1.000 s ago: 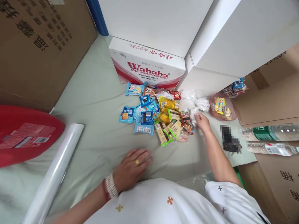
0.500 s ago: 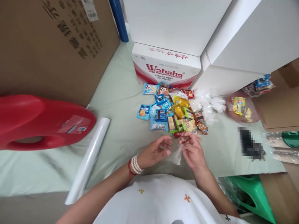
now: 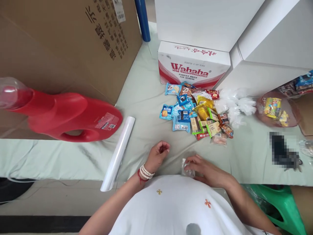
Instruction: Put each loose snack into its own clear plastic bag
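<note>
My left hand [image 3: 159, 156] is just above the cloth, its fingers curled in towards the thumb and nothing visible in them. To its right, my right hand [image 3: 206, 168] has its fingertips on a small clear plastic bag [image 3: 185, 166] near the table's front edge. The bag lies close against the white shirt, and what it contains, if anything, I cannot make out. Beyond both hands is a heap of wrapped snacks: blue packets [image 3: 181, 125], yellow packets [image 3: 203, 112], green-edged bars [image 3: 213, 129] and a pinkish packet [image 3: 219, 139].
Behind the snacks stands a Wahaba-style white and red carton [image 3: 193, 67] reading "Wahaha". Crumpled clear bags [image 3: 234, 104] and a pinkish bowl [image 3: 264, 114] are to the right. A white roll [image 3: 118, 153], a red jug [image 3: 80, 114] and a large cardboard box [image 3: 61, 42] occupy the left.
My right hand has lowered the small bag from in front of the snacks towards the table's front edge. My left hand has drawn away from it and curled. The view has shifted left.
</note>
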`<action>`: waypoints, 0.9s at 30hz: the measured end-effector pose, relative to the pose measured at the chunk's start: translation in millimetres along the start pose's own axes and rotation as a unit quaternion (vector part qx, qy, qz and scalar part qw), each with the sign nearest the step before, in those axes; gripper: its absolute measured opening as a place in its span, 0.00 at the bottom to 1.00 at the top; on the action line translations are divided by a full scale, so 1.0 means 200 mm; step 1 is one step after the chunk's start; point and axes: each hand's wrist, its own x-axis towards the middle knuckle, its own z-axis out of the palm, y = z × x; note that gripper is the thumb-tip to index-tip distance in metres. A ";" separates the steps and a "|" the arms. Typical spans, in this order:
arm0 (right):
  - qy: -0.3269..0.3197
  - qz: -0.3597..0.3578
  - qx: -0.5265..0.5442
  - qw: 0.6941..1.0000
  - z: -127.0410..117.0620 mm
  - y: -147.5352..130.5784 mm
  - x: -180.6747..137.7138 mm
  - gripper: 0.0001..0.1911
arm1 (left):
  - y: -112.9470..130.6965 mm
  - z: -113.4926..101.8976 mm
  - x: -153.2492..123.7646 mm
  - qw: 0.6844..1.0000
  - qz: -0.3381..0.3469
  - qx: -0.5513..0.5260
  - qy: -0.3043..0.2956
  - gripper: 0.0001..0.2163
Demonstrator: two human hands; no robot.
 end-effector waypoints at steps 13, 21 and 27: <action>0.231 0.129 0.051 0.963 0.08 0.11 0.03 0.10 | -0.04 0.10 -0.05 0.803 0.308 0.422 -0.286 0.12; 0.402 0.208 0.193 0.871 0.08 0.13 -0.09 0.14 | -0.04 0.14 -0.02 0.994 0.038 0.067 -0.073 0.16; 0.326 0.149 0.254 0.899 0.23 0.06 0.19 0.20 | 0.03 0.19 -0.05 0.997 -0.031 -0.037 -0.061 0.21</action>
